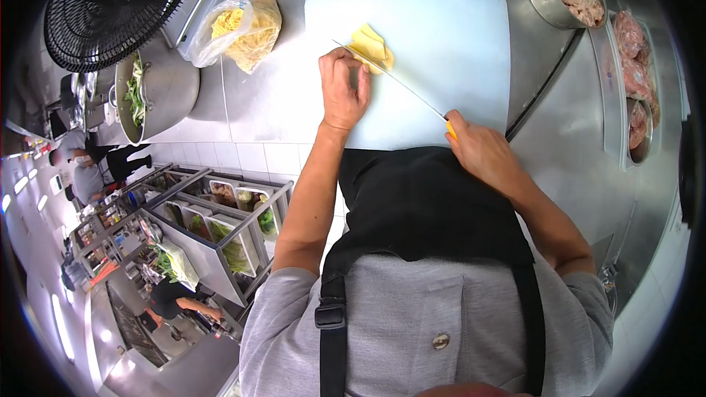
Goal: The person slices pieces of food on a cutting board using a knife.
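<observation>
A white cutting board lies before me on the steel counter. My right hand is closed round the yellow handle of a knife, near the board's front edge. The thin blade slants up and left to the pale yellow food slices, whose exact kind I cannot tell. With curled fingers, my left hand presses on the near side of these slices, right beside the blade. Its fingertips partly hide the lower slices.
A plastic bag of yellow shreds stands left of the board, near a large pot with greens and a black fan. Raw meat fills a metal pot and a clear tub at right. Two people work in the left background.
</observation>
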{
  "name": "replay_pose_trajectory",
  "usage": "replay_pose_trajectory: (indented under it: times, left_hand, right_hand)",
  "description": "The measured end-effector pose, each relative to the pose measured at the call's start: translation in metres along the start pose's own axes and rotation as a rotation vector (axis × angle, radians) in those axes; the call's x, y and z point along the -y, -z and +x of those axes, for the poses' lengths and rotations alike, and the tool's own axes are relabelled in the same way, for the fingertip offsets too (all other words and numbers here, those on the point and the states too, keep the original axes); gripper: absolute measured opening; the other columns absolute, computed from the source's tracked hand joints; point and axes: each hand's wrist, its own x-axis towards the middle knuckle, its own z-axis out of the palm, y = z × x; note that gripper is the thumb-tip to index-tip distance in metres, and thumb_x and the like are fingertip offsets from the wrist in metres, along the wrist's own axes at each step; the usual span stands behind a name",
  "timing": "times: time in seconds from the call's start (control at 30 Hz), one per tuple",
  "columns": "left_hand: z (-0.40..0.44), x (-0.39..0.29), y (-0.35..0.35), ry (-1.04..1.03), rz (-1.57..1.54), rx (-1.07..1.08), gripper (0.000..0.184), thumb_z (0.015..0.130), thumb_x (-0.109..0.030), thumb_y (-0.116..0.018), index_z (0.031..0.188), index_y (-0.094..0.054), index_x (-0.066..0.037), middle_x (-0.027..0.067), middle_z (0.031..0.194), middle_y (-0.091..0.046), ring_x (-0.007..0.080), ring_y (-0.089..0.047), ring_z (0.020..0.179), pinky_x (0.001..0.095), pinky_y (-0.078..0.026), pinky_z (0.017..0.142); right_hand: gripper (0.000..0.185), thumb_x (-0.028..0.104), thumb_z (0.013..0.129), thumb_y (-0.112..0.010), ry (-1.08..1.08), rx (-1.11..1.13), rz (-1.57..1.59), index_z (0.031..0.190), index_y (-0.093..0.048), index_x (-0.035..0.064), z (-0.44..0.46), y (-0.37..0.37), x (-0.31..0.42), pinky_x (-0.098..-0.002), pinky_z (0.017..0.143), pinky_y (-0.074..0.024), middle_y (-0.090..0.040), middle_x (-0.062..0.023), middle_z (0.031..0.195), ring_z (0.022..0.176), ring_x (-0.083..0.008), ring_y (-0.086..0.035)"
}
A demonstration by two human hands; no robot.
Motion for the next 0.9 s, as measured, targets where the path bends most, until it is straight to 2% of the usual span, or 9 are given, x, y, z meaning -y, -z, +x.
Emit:
replay_pose_trajectory:
  times: [0.5,0.7,0.9]
  left_hand:
    - [0.002,0.0,-0.001,0.005,0.005,-0.012,0.017,0.094,0.002,-0.073,0.106,-0.061,0.0,0.0213,0.116,-0.06,0.0377,-0.06,0.11,0.0449,-0.052,0.096]
    - [-0.003,-0.002,-0.003,-0.007,-0.002,-0.03,0.016,0.095,0.0,-0.072,0.106,-0.06,0.0,0.0213,0.116,-0.058,0.0378,-0.059,0.11,0.0448,-0.052,0.096]
    - [0.0,-0.002,-0.001,-0.048,0.021,-0.016,0.017,0.094,0.0,-0.071,0.107,-0.06,-0.001,0.0212,0.123,-0.06,0.0378,-0.057,0.113,0.0456,-0.049,0.099]
  right_hand:
    - [0.019,0.017,0.11,-0.054,-0.027,0.064,0.016,0.116,-0.052,-0.0006,0.04,-0.019,0.003,-0.0587,0.073,-0.0532,-0.071,-0.0237,0.081,0.08,-0.0468,-0.071]
    - [0.019,0.016,0.109,-0.056,-0.009,0.038,0.047,0.116,-0.052,-0.0021,0.036,-0.015,0.004,-0.0584,0.073,-0.0539,-0.071,-0.0238,0.081,0.079,-0.0465,-0.071]
    - [0.021,0.015,0.108,-0.058,-0.012,0.034,0.064,0.116,-0.051,-0.0027,0.04,-0.015,0.008,-0.058,0.074,-0.0539,-0.071,-0.0248,0.081,0.078,-0.0468,-0.071]
